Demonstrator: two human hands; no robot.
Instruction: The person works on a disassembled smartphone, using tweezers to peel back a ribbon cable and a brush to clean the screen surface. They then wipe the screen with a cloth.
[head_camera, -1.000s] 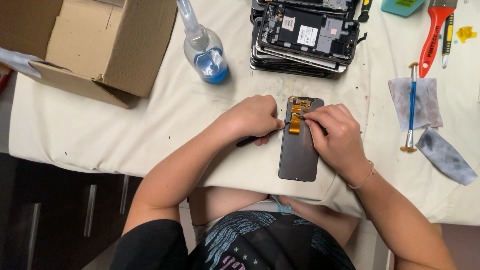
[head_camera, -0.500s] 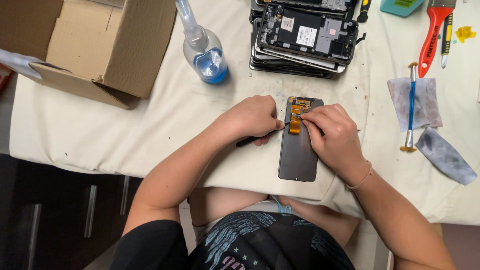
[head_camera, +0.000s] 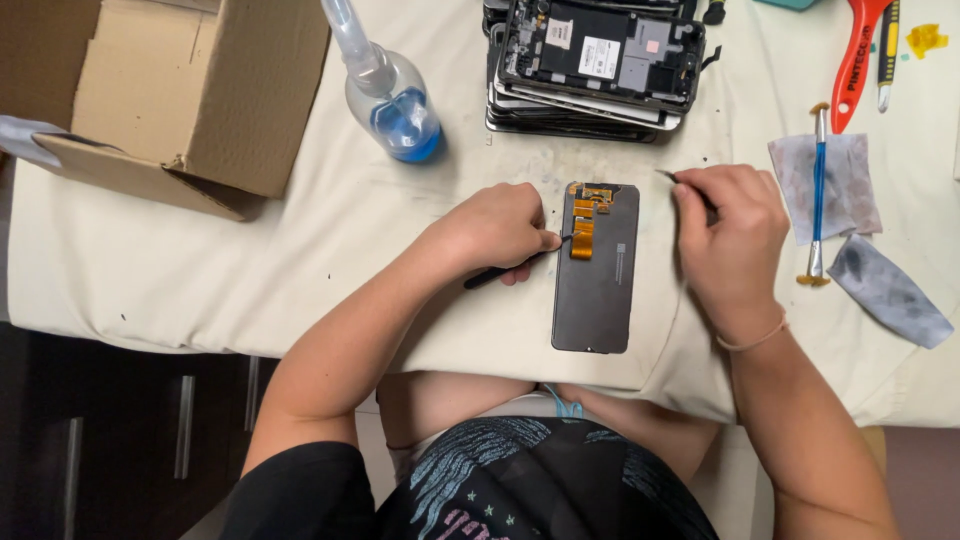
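Pressing a dark tool (head_camera: 505, 268) in a clenched left hand (head_camera: 497, 228) against the phone screen panel's (head_camera: 596, 270) left edge, right hand (head_camera: 730, 235) pinching tweezers (head_camera: 668, 176) beside it, bare table (head_camera: 300, 250) around.

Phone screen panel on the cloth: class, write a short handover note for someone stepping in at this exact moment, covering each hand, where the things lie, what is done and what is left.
Left hand: grips a thin dark tool, tip at the left edge of the screen panel, beside its orange flex cable.
Right hand: off the panel to its right, pinching a fine pointed tool.
Panel lies face down on the cream cloth, below the stack of phone frames. Blue liquid bottle upper left; blue-handled brush on a wipe, right.
Done: cannot tell. Left: the flex cable is still on the panel.
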